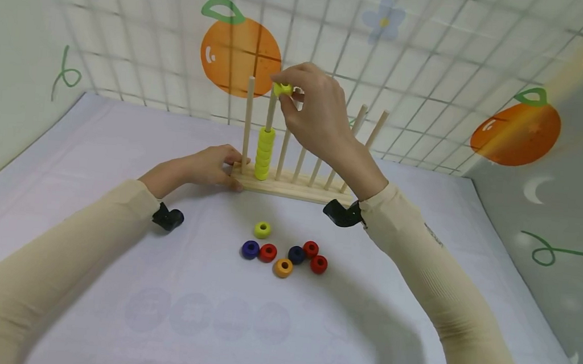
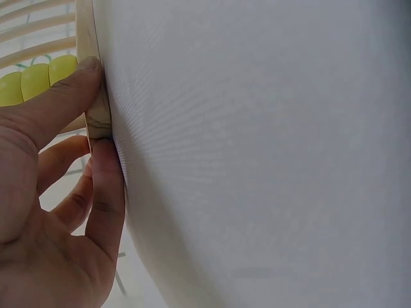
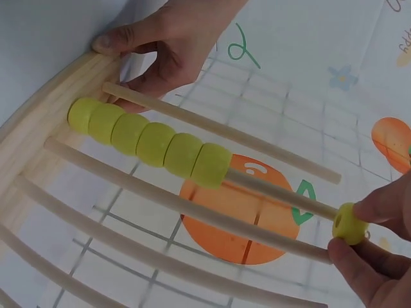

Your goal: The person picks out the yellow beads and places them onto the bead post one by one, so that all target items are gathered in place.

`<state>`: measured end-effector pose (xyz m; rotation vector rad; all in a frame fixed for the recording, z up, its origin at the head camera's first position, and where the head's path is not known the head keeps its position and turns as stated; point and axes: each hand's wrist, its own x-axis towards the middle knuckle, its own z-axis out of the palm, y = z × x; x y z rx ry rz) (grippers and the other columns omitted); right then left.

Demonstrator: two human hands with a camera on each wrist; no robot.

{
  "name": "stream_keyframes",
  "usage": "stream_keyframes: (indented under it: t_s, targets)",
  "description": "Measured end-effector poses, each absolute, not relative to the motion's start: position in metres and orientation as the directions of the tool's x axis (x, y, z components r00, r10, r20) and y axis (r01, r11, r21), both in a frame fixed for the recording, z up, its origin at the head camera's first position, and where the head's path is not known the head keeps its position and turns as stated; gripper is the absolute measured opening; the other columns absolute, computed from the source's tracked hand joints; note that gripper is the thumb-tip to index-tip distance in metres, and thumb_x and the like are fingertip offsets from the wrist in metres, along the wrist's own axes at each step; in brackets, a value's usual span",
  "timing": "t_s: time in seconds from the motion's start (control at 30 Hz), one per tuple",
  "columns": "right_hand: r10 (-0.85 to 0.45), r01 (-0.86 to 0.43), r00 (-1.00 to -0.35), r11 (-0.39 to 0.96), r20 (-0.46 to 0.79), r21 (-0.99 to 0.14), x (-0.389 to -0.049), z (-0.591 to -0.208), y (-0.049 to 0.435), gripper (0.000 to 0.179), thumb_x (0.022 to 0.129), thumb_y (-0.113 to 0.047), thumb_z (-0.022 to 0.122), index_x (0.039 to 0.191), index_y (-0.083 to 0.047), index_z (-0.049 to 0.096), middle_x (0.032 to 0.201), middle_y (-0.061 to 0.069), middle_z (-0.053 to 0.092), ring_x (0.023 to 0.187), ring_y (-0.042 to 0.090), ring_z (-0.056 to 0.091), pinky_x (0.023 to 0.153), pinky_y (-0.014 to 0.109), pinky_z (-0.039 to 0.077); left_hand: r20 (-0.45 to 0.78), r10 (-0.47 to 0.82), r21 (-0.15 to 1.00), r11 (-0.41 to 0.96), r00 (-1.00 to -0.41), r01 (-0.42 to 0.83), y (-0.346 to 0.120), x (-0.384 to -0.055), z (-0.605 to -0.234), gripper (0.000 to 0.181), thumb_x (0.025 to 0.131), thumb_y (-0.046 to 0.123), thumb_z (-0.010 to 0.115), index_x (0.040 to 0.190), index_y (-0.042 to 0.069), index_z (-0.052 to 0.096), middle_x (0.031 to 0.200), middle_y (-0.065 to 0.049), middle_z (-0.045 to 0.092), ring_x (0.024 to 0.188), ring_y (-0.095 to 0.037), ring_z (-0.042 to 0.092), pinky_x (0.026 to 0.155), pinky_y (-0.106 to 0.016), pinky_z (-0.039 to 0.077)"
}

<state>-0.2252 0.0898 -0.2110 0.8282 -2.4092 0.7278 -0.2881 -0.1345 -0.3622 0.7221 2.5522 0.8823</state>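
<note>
A wooden peg rack (image 1: pixel 296 190) with several upright pegs stands toward the back of the white cloth. My left hand (image 1: pixel 205 166) grips the left end of its base, thumb in front, as the left wrist view also shows. Between thumb and fingers, my right hand (image 1: pixel 320 110) pinches a yellow bead (image 3: pixel 352 226) at the top of the second peg from the left. Whether the peg's tip is inside the hole is hard to tell. Lower on that peg sits a stack of several yellow beads (image 3: pixel 154 142). The leftmost peg (image 1: pixel 247 121) is bare.
In front of the rack lie loose beads: a yellow bead (image 1: pixel 262 230), a blue bead (image 1: pixel 250 250), a dark blue bead (image 1: pixel 296 255), an orange bead (image 1: pixel 283 268) and three red ones, among them a red bead (image 1: pixel 318 265). Behind rises a grid-patterned backdrop (image 1: pixel 423 72).
</note>
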Motion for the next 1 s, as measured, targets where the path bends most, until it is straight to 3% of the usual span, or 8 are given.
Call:
stream_keyframes:
  t_s: [0.47,0.7,0.87,0.93,1.0]
  targets:
    - [-0.402,-0.651,-0.718,0.675,0.568,-0.345,-0.239,-0.21,0.078,0.028,0.095,0.003,0.059,0.118,-0.004,0.073,0.116,0.007,0.068,0.101,0.015,0.064,0.082,0.014,0.051,-0.155,0.565,0.651,0.675,-0.81,0.346,-0.135,-0.288,-0.364,0.067,0.086,0.024,0.081,0.143,0.004,0.053,0.145,-0.019,0.046,0.136,-0.039,0.039,0.114,-0.057,0.027]
    - [-0.416,-0.631,-0.732,0.711,0.539,-0.309,-0.24,-0.217,0.079,0.028,0.095,-0.002,0.06,0.12,-0.006,0.073,0.124,0.004,0.067,0.112,0.017,0.062,0.078,0.022,0.05,-0.148,0.576,0.643,0.674,-0.804,0.364,-0.135,-0.29,-0.364,0.066,0.086,0.024,0.08,0.143,0.004,0.053,0.143,-0.019,0.047,0.135,-0.037,0.04,0.113,-0.056,0.028]
    - [-0.404,-0.632,-0.717,0.72,0.568,-0.286,-0.231,-0.219,0.085,0.028,0.095,-0.005,0.062,0.121,-0.007,0.072,0.131,0.007,0.063,0.08,0.017,0.065,0.064,0.022,0.049,-0.134,0.582,0.631,0.674,-0.802,0.384,-0.137,-0.291,-0.364,0.066,0.086,0.023,0.08,0.142,0.003,0.053,0.142,-0.019,0.048,0.136,-0.037,0.039,0.114,-0.056,0.027]
    - [-0.405,-0.65,-0.703,0.699,0.584,-0.298,-0.225,-0.22,0.09,0.029,0.094,-0.004,0.063,0.121,-0.006,0.072,0.132,0.009,0.062,0.074,0.018,0.064,0.064,0.02,0.05,-0.137,0.585,0.632,0.673,-0.8,0.384,-0.137,-0.291,-0.364,0.066,0.086,0.023,0.079,0.143,0.003,0.053,0.143,-0.019,0.047,0.136,-0.038,0.038,0.114,-0.056,0.026]
    - [-0.422,-0.683,-0.677,0.665,0.603,-0.302,-0.217,-0.225,0.095,0.029,0.093,-0.002,0.063,0.121,-0.004,0.071,0.131,0.01,0.062,0.087,0.018,0.068,0.071,0.019,0.054,-0.142,0.588,0.634,0.672,-0.796,0.383,-0.136,-0.291,-0.364,0.066,0.087,0.022,0.079,0.144,0.004,0.052,0.144,-0.02,0.046,0.137,-0.039,0.037,0.114,-0.057,0.025]
